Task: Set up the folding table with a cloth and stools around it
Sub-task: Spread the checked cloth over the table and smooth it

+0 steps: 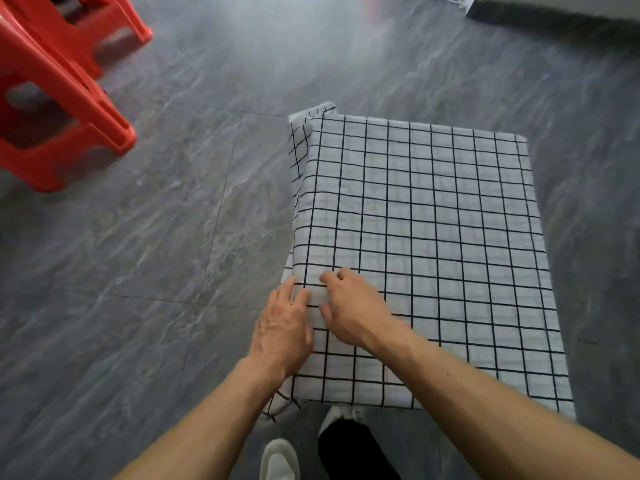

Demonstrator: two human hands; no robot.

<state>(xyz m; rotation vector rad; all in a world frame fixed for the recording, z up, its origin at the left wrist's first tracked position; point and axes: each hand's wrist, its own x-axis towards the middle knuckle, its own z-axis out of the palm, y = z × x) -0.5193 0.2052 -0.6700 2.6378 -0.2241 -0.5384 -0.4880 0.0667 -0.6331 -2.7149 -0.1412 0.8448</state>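
The cloth (426, 258), white with a black grid, lies spread over the whole worktop, so the worktop itself is hidden under it. At the left edge the cloth hangs down in a loose fold, and a small flap of it stands out at the far left corner. At the near left corner a bit of cloth also hangs below the edge.

Both hands are close together at the left edge, nearer to the near corner than to the far one. The left hand (282, 327) lies flat on the cloth right at the edge; its fingers (294, 294) are straight, a little apart, and they press on the fabric where it bends over the side. The right hand (349, 311) rests just beside it, further in on the worktop. Its fingers (334, 277) are bent, with the tips down on the cloth; I cannot tell whether they pinch a fold or only press. The two hands almost touch.

Red stools (59, 109) stand on the gray floor (156, 237), well apart from the worktop, toward the far left. Below the near edge, a white shoe (278, 460) and a dark trouser leg (353, 448) show.
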